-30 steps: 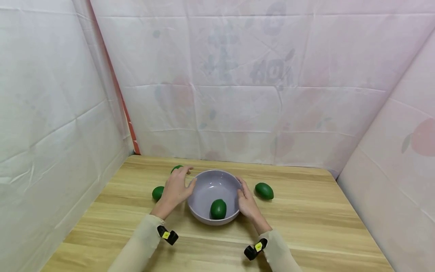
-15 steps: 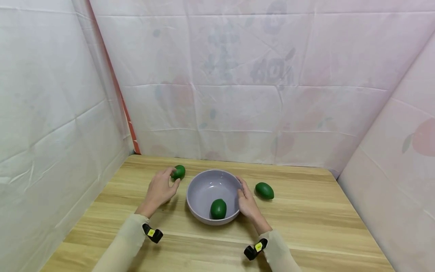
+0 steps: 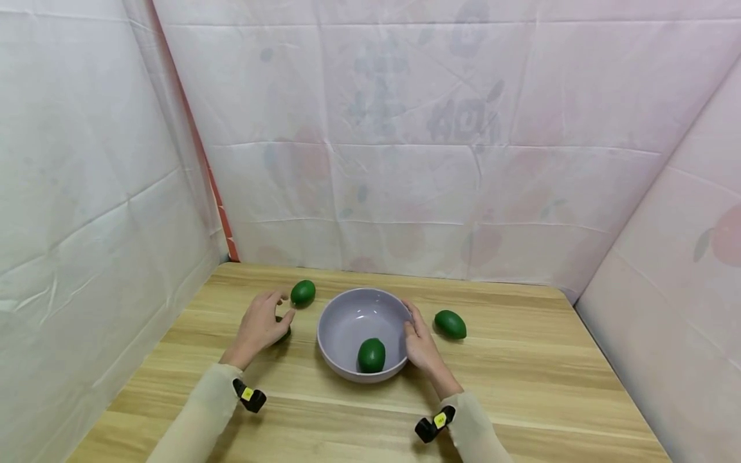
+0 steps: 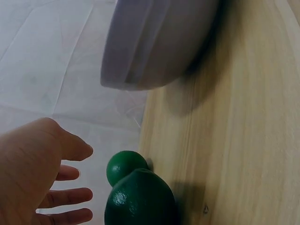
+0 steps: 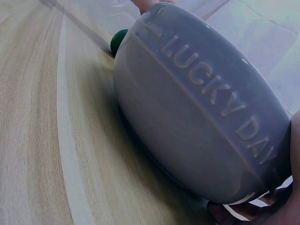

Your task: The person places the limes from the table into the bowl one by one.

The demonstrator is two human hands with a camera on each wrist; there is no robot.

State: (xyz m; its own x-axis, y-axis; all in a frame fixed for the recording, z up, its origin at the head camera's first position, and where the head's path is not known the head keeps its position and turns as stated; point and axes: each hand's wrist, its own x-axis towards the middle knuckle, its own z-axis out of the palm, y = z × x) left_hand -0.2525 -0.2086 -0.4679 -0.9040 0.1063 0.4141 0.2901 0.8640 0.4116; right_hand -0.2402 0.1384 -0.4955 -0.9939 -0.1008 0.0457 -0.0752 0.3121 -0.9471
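My right hand (image 3: pixel 422 347) grips the right side of a grey-purple bowl (image 3: pixel 350 321), thumb over the rim and fingers outside. One green lime (image 3: pixel 372 355) lies in the bowl. My left hand (image 3: pixel 255 328) is left of the bowl, fingers spread and bent a little, holding nothing. Just by its thumb is a second lime (image 3: pixel 283 332), partly hidden by the hand in the head view; the left wrist view has this lime (image 4: pixel 139 199) close beside the fingers, apart from them. Behind it on the table rests another lime (image 3: pixel 303 292).
A further lime (image 3: pixel 450 325) lies on the wooden table (image 3: pixel 521 373) to the right of the bowl. Pale printed sheets (image 3: pixel 399 186) hang behind the table and on both sides. Raised lettering shows on the bowl's side in the right wrist view.
My left hand has moved left, away from the bowl's left rim, to beside the nearer left lime. The right hand and the bowl have stayed in place.
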